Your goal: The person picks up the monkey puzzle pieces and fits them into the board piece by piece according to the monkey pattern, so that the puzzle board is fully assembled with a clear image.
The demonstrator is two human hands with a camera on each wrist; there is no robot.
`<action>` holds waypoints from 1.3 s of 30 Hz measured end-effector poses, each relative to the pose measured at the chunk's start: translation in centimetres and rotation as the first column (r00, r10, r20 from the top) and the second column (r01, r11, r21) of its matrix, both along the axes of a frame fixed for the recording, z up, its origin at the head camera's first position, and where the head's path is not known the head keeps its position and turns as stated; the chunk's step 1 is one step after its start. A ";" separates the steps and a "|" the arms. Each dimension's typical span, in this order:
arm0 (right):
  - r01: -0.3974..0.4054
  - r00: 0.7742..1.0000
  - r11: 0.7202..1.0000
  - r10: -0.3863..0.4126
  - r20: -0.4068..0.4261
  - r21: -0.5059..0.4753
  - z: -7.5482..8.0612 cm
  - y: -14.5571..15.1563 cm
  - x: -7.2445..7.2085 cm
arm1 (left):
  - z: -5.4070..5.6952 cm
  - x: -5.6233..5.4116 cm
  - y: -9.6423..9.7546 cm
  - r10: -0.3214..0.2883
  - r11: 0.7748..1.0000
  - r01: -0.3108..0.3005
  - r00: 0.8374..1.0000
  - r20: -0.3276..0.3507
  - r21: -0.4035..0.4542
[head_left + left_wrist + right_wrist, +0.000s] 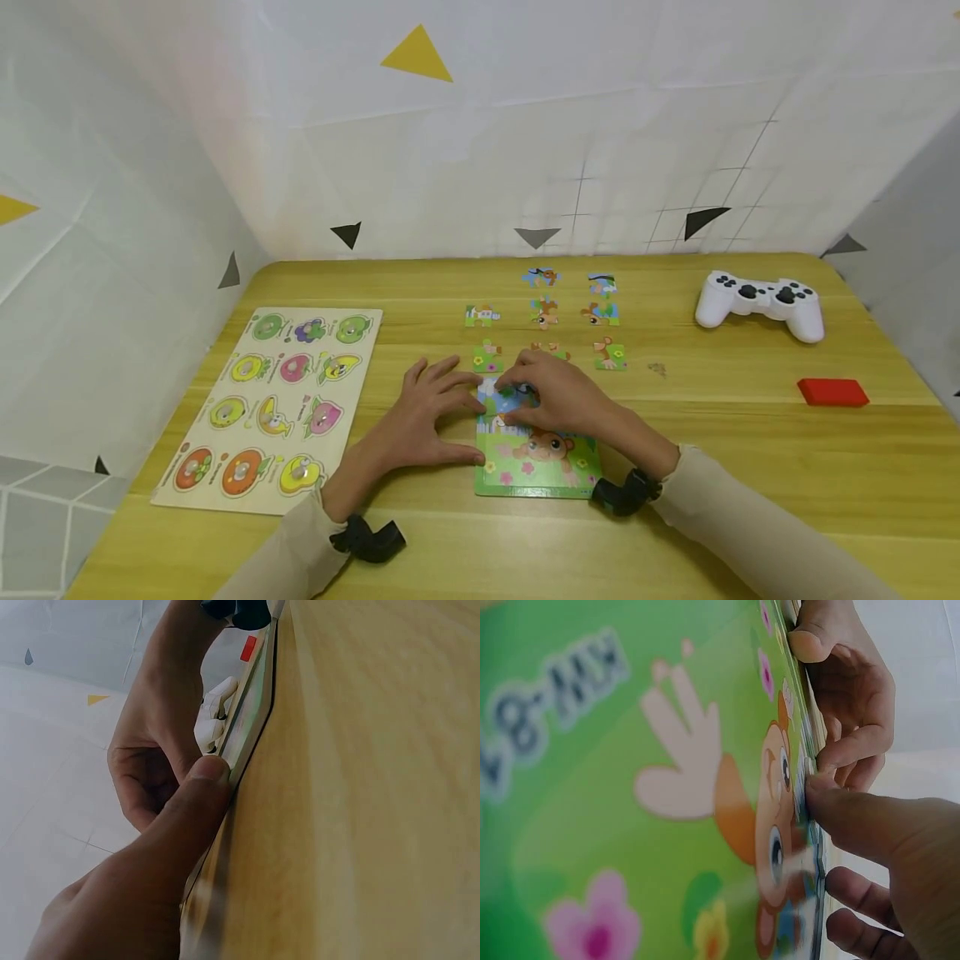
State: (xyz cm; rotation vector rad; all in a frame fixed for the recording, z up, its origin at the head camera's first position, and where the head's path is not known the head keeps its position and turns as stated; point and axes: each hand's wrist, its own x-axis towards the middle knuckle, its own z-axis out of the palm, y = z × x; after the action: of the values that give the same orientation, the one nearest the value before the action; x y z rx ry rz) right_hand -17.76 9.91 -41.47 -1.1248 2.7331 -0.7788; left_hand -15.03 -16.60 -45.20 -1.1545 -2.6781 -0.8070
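Observation:
A picture-puzzle board (540, 479) with a cartoon monkey and flowers lies on the table in the head view. My left hand (431, 417) is spread at its left side, fingers fairly straight, with thumb and fingertips touching the edge. Over the board's upper left, my right hand (558, 396) bends its thumb and fingers around a small puzzle piece (493, 400), partly hidden by the hand. The right wrist view shows the right thumb (855, 814) low against the board's surface. Loose puzzle pieces (600, 314) lie in rows beyond the board.
Left of the hands lies a wooden fruit peg board (288, 408). A white game controller (761, 304) sits at the back right, with a red block (832, 392) in front of it. Patterned white cloth (480, 167) walls the table's back and sides.

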 end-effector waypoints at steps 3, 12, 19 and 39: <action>-0.006 1.000 1.000 0.006 0.008 -0.014 -0.1 0.0 0.0 | 0.0 0.0 0.0 0.000 1.000 0.000 1.000 0.000 -0.003; -0.012 1.000 1.000 0.012 -0.002 -0.019 -0.4 0.0 -0.1 | 0.0 0.0 0.0 0.001 1.000 -0.001 1.000 0.003 -0.010; -0.019 1.000 0.999 0.019 0.003 -0.030 -0.1 -0.1 -0.1 | 0.2 0.1 0.0 0.005 1.000 -0.005 1.000 0.006 -0.015; -0.035 0.997 0.998 0.038 0.060 -0.060 0.0 0.5 -0.5 | 0.1 0.1 0.1 -0.001 1.000 0.001 1.000 0.003 -0.010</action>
State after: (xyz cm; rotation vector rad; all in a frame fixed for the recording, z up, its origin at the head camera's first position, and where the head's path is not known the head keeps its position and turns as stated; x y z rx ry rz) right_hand -18.23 10.41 -41.47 -1.1387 2.6483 -0.8800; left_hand -14.95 -16.52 -45.09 -1.1583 -2.6874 -0.7973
